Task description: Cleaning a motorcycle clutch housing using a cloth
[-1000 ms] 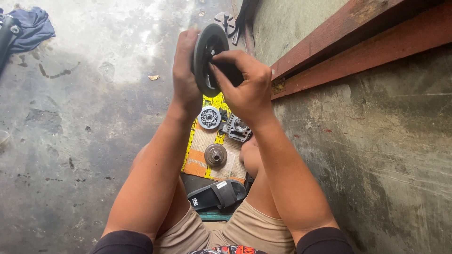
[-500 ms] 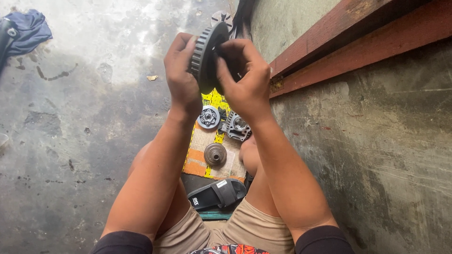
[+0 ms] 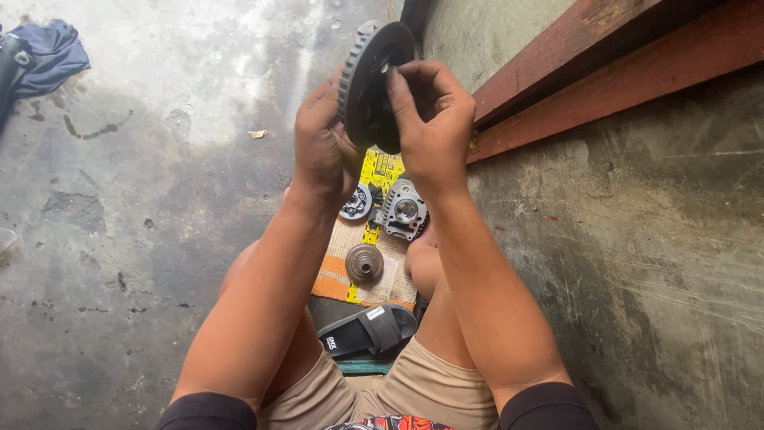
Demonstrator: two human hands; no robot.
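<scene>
Holding a dark toothed disc (image 3: 374, 84) up in front of the chest, both hands are closed on it, well above the mat (image 3: 362, 259) on the concrete floor (image 3: 143, 239). Over the last second the disc has been turned and raised: earlier its flat face looked more toward the camera, and now it stands nearly edge-on, toothed rim to the left and its hub side turned to the right hand. That suggests the work in hand is at the disc's centre, not at its rim. The left hand (image 3: 322, 151) cups the disc from behind and below, fingers curled shut around its lower edge. The right hand (image 3: 434, 127) presses against the face, its fingertips (image 3: 395, 76) bunched together at the middle hole; whether they pinch some small part there cannot be told. On the mat between the knees lie three more parts: a small round part (image 3: 356, 201) near the left wrist, a grey finned part (image 3: 403, 211) just beside it toward the wall, and a brownish hub (image 3: 364, 263) nearer the body. A black sandal (image 3: 368, 330) rests at the mat's near edge. A blue cloth (image 3: 49, 49) lies at the floor's far left corner.
</scene>
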